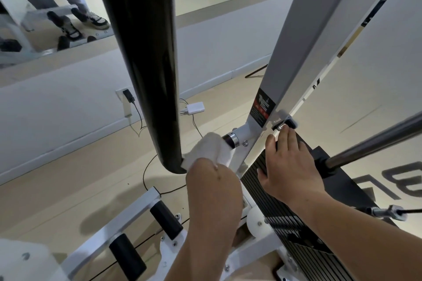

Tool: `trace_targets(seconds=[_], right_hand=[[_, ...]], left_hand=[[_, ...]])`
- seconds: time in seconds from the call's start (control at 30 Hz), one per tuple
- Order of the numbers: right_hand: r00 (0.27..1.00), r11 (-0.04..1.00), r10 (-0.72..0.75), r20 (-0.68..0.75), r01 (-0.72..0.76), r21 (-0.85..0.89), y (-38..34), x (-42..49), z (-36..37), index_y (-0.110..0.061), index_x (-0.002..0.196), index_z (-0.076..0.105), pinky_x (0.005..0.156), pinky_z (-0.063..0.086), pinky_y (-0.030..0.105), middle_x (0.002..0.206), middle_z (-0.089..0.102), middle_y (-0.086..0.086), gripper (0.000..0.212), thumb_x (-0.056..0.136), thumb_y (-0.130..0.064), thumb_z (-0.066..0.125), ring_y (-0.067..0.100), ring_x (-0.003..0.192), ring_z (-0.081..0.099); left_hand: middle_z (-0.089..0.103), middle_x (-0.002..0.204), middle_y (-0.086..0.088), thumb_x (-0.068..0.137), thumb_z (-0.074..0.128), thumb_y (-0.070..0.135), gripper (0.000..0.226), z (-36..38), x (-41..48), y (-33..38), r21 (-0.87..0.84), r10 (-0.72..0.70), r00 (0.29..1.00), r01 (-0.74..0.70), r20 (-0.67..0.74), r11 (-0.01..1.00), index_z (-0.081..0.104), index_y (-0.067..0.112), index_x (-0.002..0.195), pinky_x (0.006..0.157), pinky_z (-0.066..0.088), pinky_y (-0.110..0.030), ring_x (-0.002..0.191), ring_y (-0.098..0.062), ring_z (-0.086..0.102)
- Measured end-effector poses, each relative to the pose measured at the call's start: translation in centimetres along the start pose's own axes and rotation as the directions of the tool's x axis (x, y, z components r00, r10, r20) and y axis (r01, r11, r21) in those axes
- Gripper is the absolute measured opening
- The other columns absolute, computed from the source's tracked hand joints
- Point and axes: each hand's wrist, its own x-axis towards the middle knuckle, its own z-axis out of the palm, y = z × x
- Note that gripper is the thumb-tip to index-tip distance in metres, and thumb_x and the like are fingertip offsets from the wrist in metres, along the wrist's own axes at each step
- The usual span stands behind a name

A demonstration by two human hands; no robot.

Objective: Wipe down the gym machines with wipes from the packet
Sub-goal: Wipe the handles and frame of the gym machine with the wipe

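Note:
My left hand (211,180) grips a white wipe (210,149) and presses it around a short black handle with a chrome collar (231,140) at the foot of the machine's white upright post (285,52). The wipe also touches the lower end of a thick black padded bar (146,52). My right hand (290,166) lies flat, fingers together, on the top of the black weight stack (280,219), its fingertips near a small black knob (286,123). The wipes packet is not in view.
A chrome bar (374,141) juts in from the right. White frame tubes with black foot rollers (165,219) sit below. A power adapter (195,107) and cables lie on the beige floor by the wall. A mirror (57,7) reflects a person's legs.

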Motion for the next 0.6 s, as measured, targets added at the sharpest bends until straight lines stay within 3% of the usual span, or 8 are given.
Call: trace_targets(seconds=[0.03, 0.13, 0.2, 0.27, 0.33, 0.47, 0.53, 0.6], right_hand=[[1.0, 1.0, 0.001, -0.003, -0.001, 0.0, 0.0, 0.0, 0.0, -0.001, 0.159, 0.014, 0.122, 0.027, 0.055, 0.165, 0.005, 0.035, 0.087, 0.098, -0.055, 0.043, 0.048, 0.156, 0.008], [1.0, 1.0, 0.008, 0.003, -0.008, -0.008, 0.0, 0.0, 0.1, -0.001, 0.159, 0.014, 0.123, 0.027, 0.055, 0.165, 0.005, 0.035, 0.088, 0.097, -0.056, 0.043, 0.048, 0.155, 0.008], [1.0, 1.0, 0.008, -0.001, -0.008, -0.005, -0.1, 0.1, 0.2, -0.001, 0.159, 0.014, 0.123, 0.026, 0.055, 0.165, 0.005, 0.035, 0.088, 0.097, -0.056, 0.042, 0.048, 0.155, 0.007], [1.0, 1.0, 0.009, -0.008, -0.009, -0.008, 0.0, 0.2, 0.3, -0.001, 0.16, 0.013, 0.124, 0.025, 0.054, 0.165, 0.004, 0.035, 0.088, 0.098, -0.057, 0.041, 0.047, 0.156, 0.007], [1.0, 1.0, 0.007, -0.006, -0.007, 0.0, 0.0, 0.2, 0.3, -0.001, 0.159, 0.013, 0.124, 0.025, 0.054, 0.166, 0.004, 0.035, 0.087, 0.098, -0.057, 0.04, 0.047, 0.156, 0.007], [1.0, 1.0, 0.005, -0.009, -0.005, 0.002, 0.0, 0.4, 0.4, -0.001, 0.158, 0.017, 0.123, 0.027, 0.055, 0.165, 0.006, 0.036, 0.086, 0.097, -0.057, 0.041, 0.048, 0.155, 0.008], [1.0, 1.0, 0.006, 0.003, -0.006, -0.004, 0.0, 0.3, 0.3, -0.001, 0.157, 0.019, 0.122, 0.028, 0.055, 0.165, 0.008, 0.036, 0.085, 0.096, -0.056, 0.042, 0.048, 0.155, 0.009], [1.0, 1.0, 0.008, 0.0, -0.008, -0.008, 0.0, 0.3, 0.3, -0.001, 0.157, 0.02, 0.121, 0.029, 0.055, 0.164, 0.009, 0.037, 0.085, 0.096, -0.056, 0.042, 0.049, 0.155, 0.01]], left_hand=[[0.064, 0.081, -0.007, 0.097, 0.05, 0.002, 0.023, -0.4, 0.4, 0.3, 0.252, 0.119, 0.992, -0.126, 0.043, 0.959, 0.066, 0.012, 0.084, 0.069, 0.049, -0.028, 0.081, -0.027, 0.066], [0.057, 0.135, -0.022, 0.097, 0.044, 0.017, 0.039, 0.1, 2.1, -0.3, 0.745, 0.206, 0.937, -0.35, 0.283, 0.568, 0.057, 0.001, 0.131, 0.112, 0.037, -0.046, 0.132, -0.039, 0.049], [0.04, 0.151, -0.021, 0.099, 0.04, 0.032, 0.057, 1.3, 3.4, -1.5, 0.859, 0.168, 0.939, -0.344, 0.302, 0.38, 0.038, 0.003, 0.149, 0.123, 0.02, -0.048, 0.142, -0.038, 0.035], [0.043, 0.146, -0.02, 0.103, 0.021, 0.049, 0.067, 2.4, 4.7, -1.5, 0.889, 0.185, 0.944, -0.322, 0.274, 0.325, 0.033, 0.004, 0.151, 0.117, 0.027, -0.051, 0.134, -0.038, 0.041], [0.053, 0.132, -0.015, 0.102, 0.004, 0.054, 0.071, 2.9, 6.4, -0.7, 0.885, 0.193, 0.929, -0.361, 0.315, 0.295, 0.042, 0.014, 0.147, 0.099, 0.038, -0.049, 0.119, -0.037, 0.052], [0.063, 0.126, -0.013, 0.106, 0.007, 0.054, 0.068, 3.4, 10.4, 2.0, 0.824, -0.069, 0.949, -0.229, 0.308, 0.519, 0.054, 0.019, 0.14, 0.094, 0.046, -0.047, 0.117, -0.036, 0.059], [0.062, 0.13, -0.011, 0.107, 0.016, 0.038, 0.053, 3.7, 11.6, 2.5, 0.797, -0.134, 0.938, -0.19, 0.321, 0.573, 0.055, 0.016, 0.136, 0.101, 0.044, -0.049, 0.119, -0.034, 0.057], [0.06, 0.129, -0.008, 0.101, 0.033, 0.017, 0.032, 4.0, 11.9, 2.0, 0.802, -0.086, 0.917, -0.292, 0.39, 0.52, 0.051, 0.016, 0.128, 0.092, 0.046, -0.045, 0.115, -0.032, 0.056]])
